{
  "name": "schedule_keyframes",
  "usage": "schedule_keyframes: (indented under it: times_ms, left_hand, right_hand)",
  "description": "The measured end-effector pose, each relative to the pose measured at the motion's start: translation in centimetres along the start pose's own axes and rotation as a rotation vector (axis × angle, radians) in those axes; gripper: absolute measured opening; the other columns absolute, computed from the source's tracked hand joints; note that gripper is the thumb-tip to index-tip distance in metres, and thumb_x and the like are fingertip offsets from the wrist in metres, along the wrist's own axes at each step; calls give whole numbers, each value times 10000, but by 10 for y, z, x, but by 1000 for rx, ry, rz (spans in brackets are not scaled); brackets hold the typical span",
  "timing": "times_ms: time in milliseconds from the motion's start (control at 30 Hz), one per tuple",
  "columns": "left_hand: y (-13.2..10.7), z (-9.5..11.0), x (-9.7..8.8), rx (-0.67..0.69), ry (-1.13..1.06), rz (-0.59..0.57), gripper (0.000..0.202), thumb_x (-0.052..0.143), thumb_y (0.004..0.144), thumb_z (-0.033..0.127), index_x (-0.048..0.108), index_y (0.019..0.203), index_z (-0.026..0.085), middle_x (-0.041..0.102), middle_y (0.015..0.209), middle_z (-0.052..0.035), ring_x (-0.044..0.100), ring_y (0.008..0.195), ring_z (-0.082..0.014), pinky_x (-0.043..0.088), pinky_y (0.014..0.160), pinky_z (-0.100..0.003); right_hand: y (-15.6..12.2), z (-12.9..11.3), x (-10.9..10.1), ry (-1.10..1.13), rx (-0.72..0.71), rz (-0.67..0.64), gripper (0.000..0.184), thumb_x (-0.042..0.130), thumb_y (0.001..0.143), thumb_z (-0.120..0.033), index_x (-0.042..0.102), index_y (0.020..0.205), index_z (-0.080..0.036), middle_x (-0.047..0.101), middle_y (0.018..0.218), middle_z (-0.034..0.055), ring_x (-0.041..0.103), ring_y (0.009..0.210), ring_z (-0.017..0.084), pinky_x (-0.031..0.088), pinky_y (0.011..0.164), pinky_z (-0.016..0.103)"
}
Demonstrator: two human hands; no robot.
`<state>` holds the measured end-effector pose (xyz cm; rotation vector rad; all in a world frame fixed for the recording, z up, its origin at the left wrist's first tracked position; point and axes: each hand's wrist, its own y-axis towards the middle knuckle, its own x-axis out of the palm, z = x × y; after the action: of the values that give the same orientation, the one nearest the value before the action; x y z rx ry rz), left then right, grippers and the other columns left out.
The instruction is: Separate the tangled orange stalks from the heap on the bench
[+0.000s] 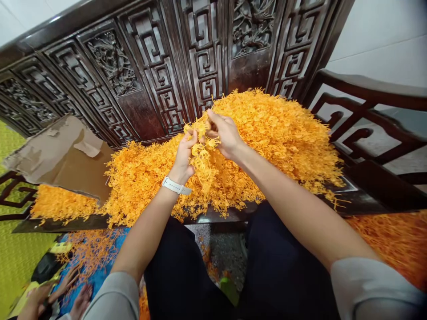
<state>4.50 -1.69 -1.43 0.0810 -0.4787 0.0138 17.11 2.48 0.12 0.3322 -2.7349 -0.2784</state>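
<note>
Both hands meet over a big heap of yellow-orange, thin-branched pieces that look like soft plastic sprigs. My left hand, with a white band on its wrist, pinches a bunch of these yellow sprigs between thumb and fingers. At the upper right of the same bunch, my right hand has its thumb and fingers closed on it. Part of the bunch hangs below the hands against the heap, so its lower end is hard to separate from the pile. Some right fingertips are hidden.
The heap lies on a dark wooden bench with a carved back and an armrest at right. A torn cardboard box leans at left. Another person's hands are low left, near orange strands on blue material.
</note>
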Motion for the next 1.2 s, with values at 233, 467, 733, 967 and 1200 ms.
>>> schedule_keyframes:
  times_ms: [233, 467, 733, 967, 1200]
  left_hand:
    - [7, -12, -9, 430, 373, 120, 226, 796, 962, 364, 631, 913, 218, 642, 912, -17, 579, 828, -135, 497, 840, -271]
    - [-2, -16, 5, 481, 449, 70, 170, 768, 984, 285, 649, 887, 213, 619, 935, -15, 561, 880, -148, 474, 881, -278]
    - [3, -6, 2, 130, 245, -30, 176, 683, 915, 90, 621, 779, 183, 546, 800, -16, 461, 682, -118, 445, 659, -248]
    - [-7, 6, 1, 66, 95, -42, 178, 688, 804, 121, 541, 765, 212, 471, 741, 3, 425, 625, -115, 436, 628, -259]
    - [-21, 22, 12, 212, 3, -131, 320, 681, 955, 416, 463, 790, 250, 278, 669, 13, 341, 591, -162, 492, 722, -335]
  right_hand:
    - [-5, 7, 4, -268, -161, 95, 581, 504, 1019, -747, 483, 737, -239, 427, 665, -4, 493, 705, 173, 449, 649, 312]
    - [-13, 14, 5, -478, -312, 161, 548, 513, 1027, -738, 475, 773, -254, 467, 725, 18, 482, 733, 186, 377, 657, 325]
    - [-2, 7, -3, -430, -294, -3, 679, 529, 1005, -772, 352, 623, -238, 315, 596, -24, 322, 617, 138, 306, 582, 315]
    - [-6, -3, 11, -139, -187, 32, 671, 524, 962, -840, 381, 690, -244, 323, 618, -34, 324, 572, 123, 328, 532, 284]
    - [21, -6, -24, -98, -93, 20, 713, 464, 878, -959, 444, 782, -253, 277, 623, -45, 341, 558, 131, 331, 492, 275]
